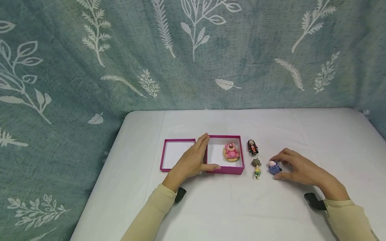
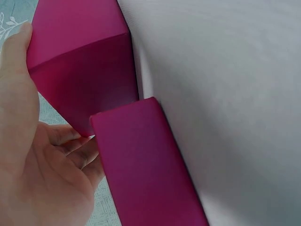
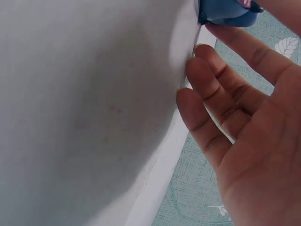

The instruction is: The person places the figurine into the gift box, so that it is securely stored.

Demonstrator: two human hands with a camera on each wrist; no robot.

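A magenta box (image 1: 227,170) with a white inside stands on the table, and a pink bear figurine (image 1: 231,153) sits in its right part. My left hand (image 1: 190,161) grips the box's left end, thumb along the front wall and fingers at the back left corner. In the left wrist view the box (image 2: 84,70) shows between thumb and fingers. On the right, my right hand (image 1: 301,169) pinches a small blue figurine (image 1: 274,168) between thumb and index finger. The right wrist view shows only part of this blue figurine (image 3: 230,13), at the top edge; the other fingers are bent loosely below it.
A shallow magenta-rimmed lid (image 1: 163,155) lies left of the box, partly behind my left hand. Between the box and my right hand are a black-haired figurine (image 1: 252,147) and a figurine in yellow and green (image 1: 256,168). White cloth covers the table (image 1: 229,207); a patterned curtain (image 1: 193,77) hangs behind.
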